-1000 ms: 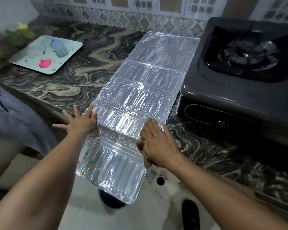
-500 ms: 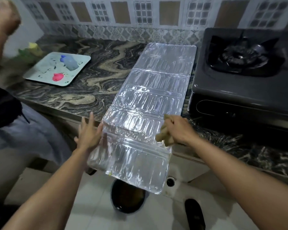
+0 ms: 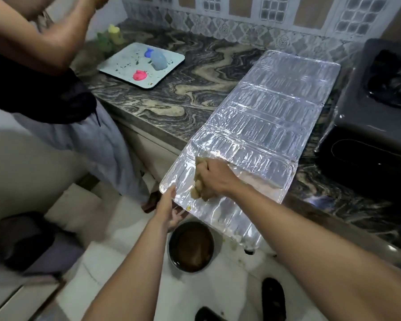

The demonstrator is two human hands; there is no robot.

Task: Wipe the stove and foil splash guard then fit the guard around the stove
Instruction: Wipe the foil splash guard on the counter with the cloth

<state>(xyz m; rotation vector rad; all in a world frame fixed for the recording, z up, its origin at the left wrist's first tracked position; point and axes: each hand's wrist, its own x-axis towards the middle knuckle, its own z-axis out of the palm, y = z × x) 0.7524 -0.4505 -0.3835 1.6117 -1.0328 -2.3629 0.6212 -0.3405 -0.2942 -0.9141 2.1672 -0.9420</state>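
A long silver foil splash guard point(image 3: 271, 117) lies flat across the marbled counter, and its near panel hangs out past the counter's front edge. My right hand point(image 3: 214, 176) grips a tan cloth point(image 3: 198, 181) and presses it on that near panel. Under the panel's left corner my left hand point(image 3: 169, 210) supports the foil from below with its fingers spread. The black gas stove point(image 3: 377, 117) stands at the right, right beside the guard's far end.
A pale blue tray point(image 3: 174, 57) with a pink and a blue item sits at the counter's back left, small bottles behind it. Another person stands at the left, arms raised. On the floor below the guard sits a round pot point(image 3: 190, 246) of brown water.
My right hand moved the cloth from the guard's right edge leftwards onto the near panel. My left hand slid from the left edge down under the corner. The view shifted left.
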